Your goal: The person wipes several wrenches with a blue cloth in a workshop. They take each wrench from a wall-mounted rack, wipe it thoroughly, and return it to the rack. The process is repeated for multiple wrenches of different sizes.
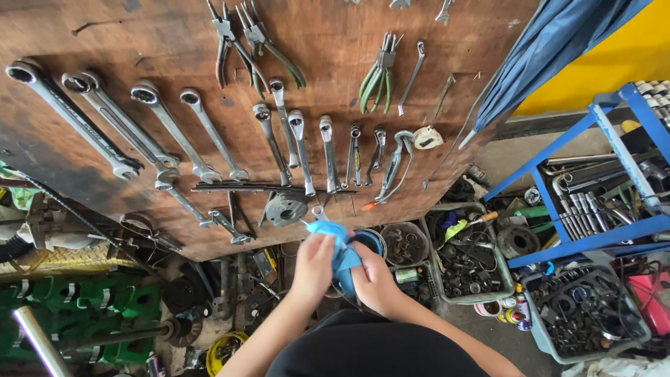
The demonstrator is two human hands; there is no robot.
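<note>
I wipe a wrench (320, 211) with a blue rag (340, 246), left hand (314, 269) and right hand (373, 279) both clenched around it, below the tool board's (139, 42) bottom edge; next I'd need to turn it.

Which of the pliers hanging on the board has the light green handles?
The pair hanging right of centre, just left of a slim spanner. Its handles are pale green, while the two pairs up top have dark handles.

blue cloth (340, 253): hides tool body | small wrench end (319, 210): only part showing
</note>
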